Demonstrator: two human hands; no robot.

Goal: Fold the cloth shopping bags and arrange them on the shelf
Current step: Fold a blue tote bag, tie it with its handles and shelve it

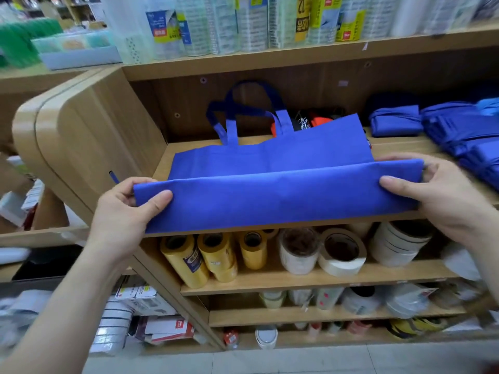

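Note:
A blue cloth shopping bag [272, 182] lies flat on the wooden shelf [162, 168], its handles pointing to the back. Its near part is folded up over the rest. My left hand [129, 209] pinches the folded edge at the left end, thumb on top. My right hand [442, 193] pinches the right end the same way. A folded blue bag [394, 121] and a pile of further folded blue bags [469, 136] sit on the same shelf at the right.
Black and orange items [313, 120] lie behind the bag at the shelf's back. Tape rolls [341, 251] and yellow rolls [199, 257] fill the shelf below. Wrapped rolls [243, 22] stand on the shelf above. A rounded wooden end panel [81, 136] closes the left side.

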